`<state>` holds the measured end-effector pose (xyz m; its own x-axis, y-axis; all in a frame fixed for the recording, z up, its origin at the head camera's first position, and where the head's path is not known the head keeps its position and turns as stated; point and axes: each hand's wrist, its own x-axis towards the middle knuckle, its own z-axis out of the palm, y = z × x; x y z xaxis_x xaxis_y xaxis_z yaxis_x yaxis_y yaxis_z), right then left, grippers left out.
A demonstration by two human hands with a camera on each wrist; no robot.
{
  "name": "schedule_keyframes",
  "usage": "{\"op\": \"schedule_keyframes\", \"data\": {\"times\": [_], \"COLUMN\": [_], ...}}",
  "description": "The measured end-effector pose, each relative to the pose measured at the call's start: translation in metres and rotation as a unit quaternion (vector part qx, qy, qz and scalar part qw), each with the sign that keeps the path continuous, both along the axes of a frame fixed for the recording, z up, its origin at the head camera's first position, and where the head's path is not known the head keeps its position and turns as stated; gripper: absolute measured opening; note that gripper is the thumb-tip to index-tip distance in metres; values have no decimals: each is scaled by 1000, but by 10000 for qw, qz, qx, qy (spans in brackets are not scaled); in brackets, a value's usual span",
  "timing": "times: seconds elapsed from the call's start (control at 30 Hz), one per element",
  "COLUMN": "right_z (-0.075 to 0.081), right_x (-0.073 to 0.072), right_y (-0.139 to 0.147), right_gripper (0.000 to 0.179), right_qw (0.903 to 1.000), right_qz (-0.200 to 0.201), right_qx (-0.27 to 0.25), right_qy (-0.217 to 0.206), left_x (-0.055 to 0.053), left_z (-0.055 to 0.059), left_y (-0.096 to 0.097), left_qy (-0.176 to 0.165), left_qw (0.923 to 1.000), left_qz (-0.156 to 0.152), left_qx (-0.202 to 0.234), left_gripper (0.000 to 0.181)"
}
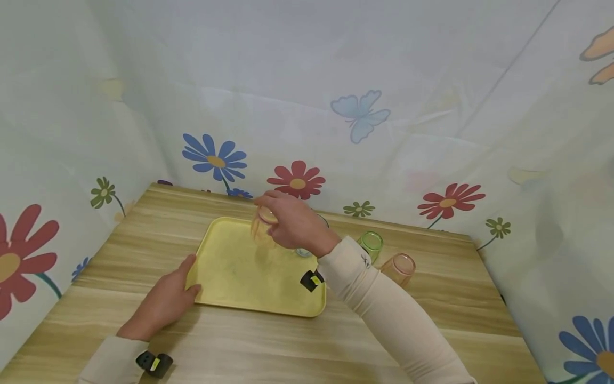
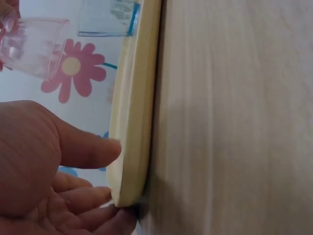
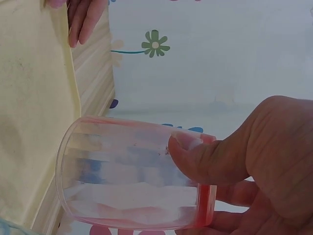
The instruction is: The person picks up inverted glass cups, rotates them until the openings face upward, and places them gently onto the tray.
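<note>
My right hand (image 1: 298, 221) grips a clear pinkish drinking glass (image 3: 132, 176) near its base. It holds the glass mouth down above the back of the yellow tray (image 1: 235, 282). My left hand (image 1: 165, 300) holds the tray's left edge, with the thumb on the rim and the other fingers at the corner, as the left wrist view shows. A bluish glass (image 2: 108, 18) stands on the tray toward the back right; my right hand hides most of it in the head view.
Right of the tray, a green glass (image 1: 371, 242) and a pinkish-orange glass (image 1: 400, 266) stand on the wooden table (image 1: 259, 346). The right sleeve partly covers both. A flower-printed curtain (image 1: 268, 128) surrounds the table at the back and sides.
</note>
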<state>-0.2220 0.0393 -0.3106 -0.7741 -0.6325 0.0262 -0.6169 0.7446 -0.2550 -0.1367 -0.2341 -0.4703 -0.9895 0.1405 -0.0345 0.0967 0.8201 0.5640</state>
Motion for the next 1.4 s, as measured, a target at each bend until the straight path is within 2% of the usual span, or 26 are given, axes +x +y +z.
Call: {"op": "schedule_keyframes", "data": {"times": [0.1,0.23,0.47,0.67,0.77,0.93,1.2,1.3,1.4], "right_z": [0,-1,-4,-5,-4,-2,-4,-5,-6], "right_x": [0,1,-1,0,0,0,-1,1,5], "right_y": [1,4,8,11,13,17,24,24,23], "right_gripper": [60,59,57,59,59,59,64,63,62], "right_qw": [10000,9996,9962,9874,9810,9726,9775,9849,9909], "right_qz": [1,-34,-99,-235,-282,-349,-287,-190,66], "right_qx": [-48,-281,-850,-1515,-1860,-2185,-2002,-1698,-1288], "right_qy": [-9,-65,-132,-398,-470,-714,-599,-264,382], "left_x": [-2,-9,-37,-55,-59,-60,-59,-58,-58], "left_z": [5,15,41,55,59,63,71,74,77], "left_y": [5,18,49,68,73,73,68,68,69], "left_qy": [-116,-35,257,507,699,1169,1523,1537,1598], "left_qw": [9999,9999,9981,9927,9897,9828,9727,9730,9726], "left_qz": [8,-30,-137,-359,-394,-371,-361,-321,-384], "left_qx": [5,141,548,1030,1183,1382,1715,1690,1647], "left_gripper": [80,87,103,115,115,103,93,93,94]}}
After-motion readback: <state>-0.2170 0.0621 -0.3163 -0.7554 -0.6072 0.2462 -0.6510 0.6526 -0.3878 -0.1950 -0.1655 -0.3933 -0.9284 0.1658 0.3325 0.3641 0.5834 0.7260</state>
